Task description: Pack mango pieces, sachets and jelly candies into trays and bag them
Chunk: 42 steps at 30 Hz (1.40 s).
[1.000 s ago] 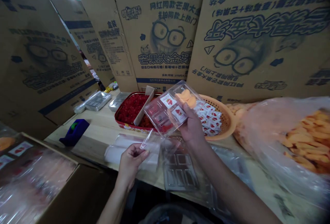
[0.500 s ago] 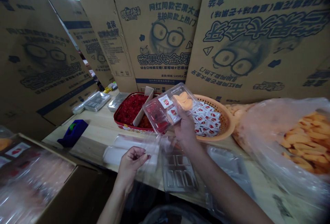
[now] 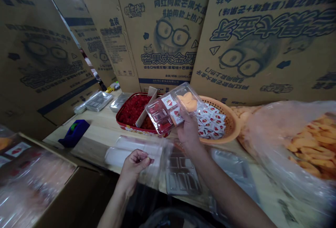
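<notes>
My right hand (image 3: pixel 189 130) grips a clear plastic tray (image 3: pixel 157 107) by its near edge, tilted above the table. In the tray's compartments lie red candies, two small printed sachets (image 3: pixel 168 101) and orange pieces (image 3: pixel 187 101). Lower and to the left, my left hand (image 3: pixel 136 163) is pinched closed on a thin clear plastic bag (image 3: pixel 157 166), whose outline is hard to make out. White-looking film sleeves (image 3: pixel 118 154) lie flat just beyond that hand. Beneath my right forearm sits a clear moulded tray (image 3: pixel 181 175) on the table.
A red tin (image 3: pixel 133 110) of red candies, with a cardboard divider, stands behind. An orange basket (image 3: pixel 232 126) holds sachets; a plastic bag (image 3: pixel 265 133) of orange pieces is at right. A blue tape dispenser (image 3: pixel 75 133) and an open carton (image 3: pixel 78 182) are at left.
The tray in my right hand has turned slightly, and its red compartments show more clearly. My left hand stays nearly in place, still pinching the bag.
</notes>
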Tool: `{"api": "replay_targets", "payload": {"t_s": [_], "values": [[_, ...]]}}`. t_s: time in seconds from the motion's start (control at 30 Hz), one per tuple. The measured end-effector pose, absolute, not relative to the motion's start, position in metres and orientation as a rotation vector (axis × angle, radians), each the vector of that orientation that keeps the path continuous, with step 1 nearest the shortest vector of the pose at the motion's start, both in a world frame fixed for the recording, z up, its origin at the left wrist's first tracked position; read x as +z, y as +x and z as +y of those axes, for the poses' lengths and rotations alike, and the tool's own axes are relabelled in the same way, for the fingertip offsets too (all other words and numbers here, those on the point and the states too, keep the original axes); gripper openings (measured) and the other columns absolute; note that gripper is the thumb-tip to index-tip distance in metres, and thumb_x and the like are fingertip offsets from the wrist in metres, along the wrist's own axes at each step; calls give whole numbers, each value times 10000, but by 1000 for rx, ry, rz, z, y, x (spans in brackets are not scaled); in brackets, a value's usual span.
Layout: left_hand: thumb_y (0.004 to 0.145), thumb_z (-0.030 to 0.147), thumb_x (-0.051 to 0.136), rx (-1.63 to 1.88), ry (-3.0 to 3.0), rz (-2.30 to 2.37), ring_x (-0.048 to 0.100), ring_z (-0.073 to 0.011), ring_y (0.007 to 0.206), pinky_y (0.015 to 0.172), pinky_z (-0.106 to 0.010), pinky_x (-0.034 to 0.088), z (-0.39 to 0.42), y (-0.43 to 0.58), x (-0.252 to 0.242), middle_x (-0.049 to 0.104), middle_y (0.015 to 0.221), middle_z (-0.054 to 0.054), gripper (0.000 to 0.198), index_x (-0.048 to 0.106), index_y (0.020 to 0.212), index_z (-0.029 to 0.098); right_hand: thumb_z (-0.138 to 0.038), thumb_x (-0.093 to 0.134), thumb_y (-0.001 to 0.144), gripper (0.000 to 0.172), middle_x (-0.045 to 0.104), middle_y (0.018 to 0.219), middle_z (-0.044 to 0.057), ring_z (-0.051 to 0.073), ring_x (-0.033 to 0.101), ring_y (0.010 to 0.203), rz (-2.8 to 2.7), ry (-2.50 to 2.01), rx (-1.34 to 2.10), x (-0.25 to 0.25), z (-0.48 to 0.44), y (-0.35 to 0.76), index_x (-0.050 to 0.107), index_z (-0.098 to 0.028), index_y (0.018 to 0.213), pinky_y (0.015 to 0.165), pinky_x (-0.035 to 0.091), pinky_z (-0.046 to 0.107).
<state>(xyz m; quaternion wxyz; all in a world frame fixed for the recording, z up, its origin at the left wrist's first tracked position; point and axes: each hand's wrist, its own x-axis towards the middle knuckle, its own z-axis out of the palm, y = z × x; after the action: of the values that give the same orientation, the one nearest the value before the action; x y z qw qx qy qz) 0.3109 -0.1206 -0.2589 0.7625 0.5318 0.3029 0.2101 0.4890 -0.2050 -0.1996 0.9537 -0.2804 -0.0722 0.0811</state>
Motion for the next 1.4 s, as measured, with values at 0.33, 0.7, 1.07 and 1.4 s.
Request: {"api": "replay_targets", "payload": {"t_s": [0.33,0.7,1.07,1.4], "values": [[492,269,805,443,1163,653,572,-82,586,647,-210,453,-113,309,-263,590,581,33,305,575,641,136,-180,681,635,323,684,932,-13,126,634,845,-70,-566,165,-193,-212,487,627,-219,951,814,507,286],[453,289,819,433,1132,646,599,-107,579,705,-274,489,-118,309,-259,592,574,27,338,584,643,137,-204,698,627,360,671,992,8,152,626,892,-89,-571,208,-203,-208,485,616,-213,977,841,502,337],[462,265,820,401,1051,614,592,-94,572,744,-290,495,-115,309,-259,600,556,36,330,574,641,135,-205,694,635,382,672,996,2,147,623,905,-79,-556,220,-204,-203,485,605,-219,1007,828,506,323],[580,255,765,545,956,646,593,-70,618,721,-216,481,-112,312,-256,609,613,45,242,587,703,145,-175,689,638,289,700,876,1,137,643,772,-144,-617,464,-214,-208,479,648,-195,923,743,531,284]]}}
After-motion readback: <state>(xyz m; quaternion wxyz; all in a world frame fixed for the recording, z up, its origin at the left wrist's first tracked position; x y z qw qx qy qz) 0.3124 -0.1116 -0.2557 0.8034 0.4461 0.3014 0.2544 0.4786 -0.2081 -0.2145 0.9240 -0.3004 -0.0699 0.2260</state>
